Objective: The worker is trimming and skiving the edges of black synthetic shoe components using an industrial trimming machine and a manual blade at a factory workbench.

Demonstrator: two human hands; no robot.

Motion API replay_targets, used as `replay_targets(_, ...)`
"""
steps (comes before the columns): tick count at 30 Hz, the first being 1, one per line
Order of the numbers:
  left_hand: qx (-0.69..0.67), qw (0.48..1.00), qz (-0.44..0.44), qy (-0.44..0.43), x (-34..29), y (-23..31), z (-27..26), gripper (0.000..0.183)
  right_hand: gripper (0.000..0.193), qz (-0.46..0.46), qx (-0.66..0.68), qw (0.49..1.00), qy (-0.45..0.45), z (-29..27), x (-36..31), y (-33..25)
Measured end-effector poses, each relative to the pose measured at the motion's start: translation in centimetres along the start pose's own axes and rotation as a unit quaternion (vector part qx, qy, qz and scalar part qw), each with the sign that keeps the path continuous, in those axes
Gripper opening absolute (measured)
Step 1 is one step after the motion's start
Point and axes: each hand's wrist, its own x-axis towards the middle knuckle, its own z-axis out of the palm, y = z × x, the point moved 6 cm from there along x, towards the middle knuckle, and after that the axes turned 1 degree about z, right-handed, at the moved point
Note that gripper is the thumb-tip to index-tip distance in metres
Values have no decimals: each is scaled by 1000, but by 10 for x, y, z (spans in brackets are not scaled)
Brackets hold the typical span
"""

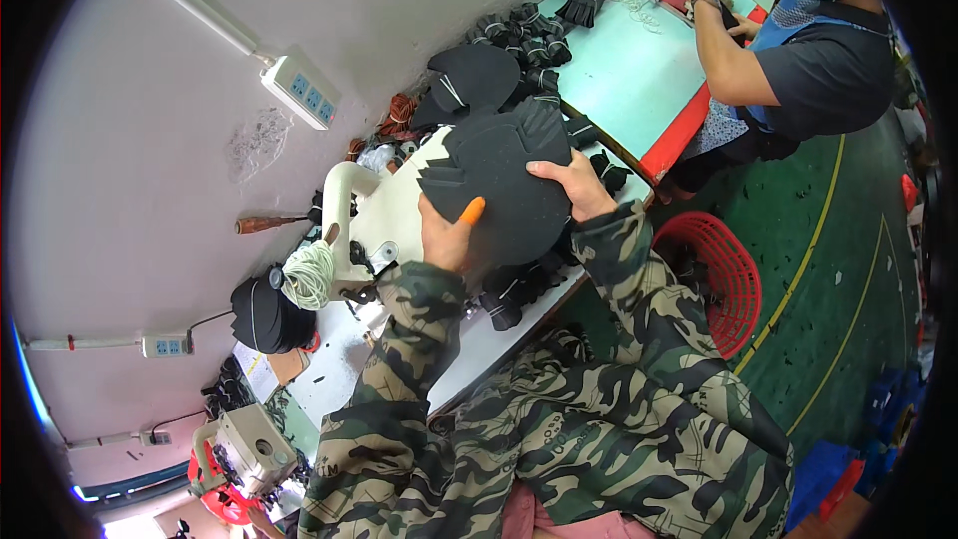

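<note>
1. Pale wall (pixel 130 190) backs a white worktable (pixel 331 364).
2. Cream sewing machine (pixel 389 220) stands there.
3. Black pieces (pixel 509 190), held above it, look mid-handling, not set down.
4. Tied bundles (pixel 544 47) lie beyond; done or left, I cannot tell.
5. Left hand (pixel 446 238) and right hand (pixel 581 187) clasp the pieces' sides.

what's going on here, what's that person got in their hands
A person in camouflage sleeves holds a stack of flat black pieces in both hands, thumbs on top. The left hand, with an orange finger cover, grips the near left edge; the right hand grips the right edge. The stack hides part of a cream sewing machine. To the right is a red basket, and farther off a masked co-worker has their hands at another machine.
</note>
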Motion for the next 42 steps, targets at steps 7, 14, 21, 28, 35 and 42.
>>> replay_targets(7, -425, 881, -205, -40, -105, 29, -15, 64, 46, 4, 109, 990, 91, 64, -126, -15)
replay_targets(14, -364, 856, -225, -289, -151, 51, -29, 66, 61, 64, -59, 961, -264, 52, -148, -78)
replay_targets(21, -130, 925, -113, -338, -185, 50, -63, 65, 60, 351, -343, 719, -492, 45, -109, 44)
replay_targets(28, 51, 974, -24, -220, -193, 39, -104, 77, 65, 313, -444, 664, -514, 201, -146, 31)
replay_targets(35, 160, 961, 225, -9, -157, 110, -183, 29, 54, 406, -376, 743, -377, 209, -186, 32)
replay_targets(42, 300, 845, 435, 81, -114, 151, -180, 23, 55, 303, -347, 832, -309, 191, -215, 26)
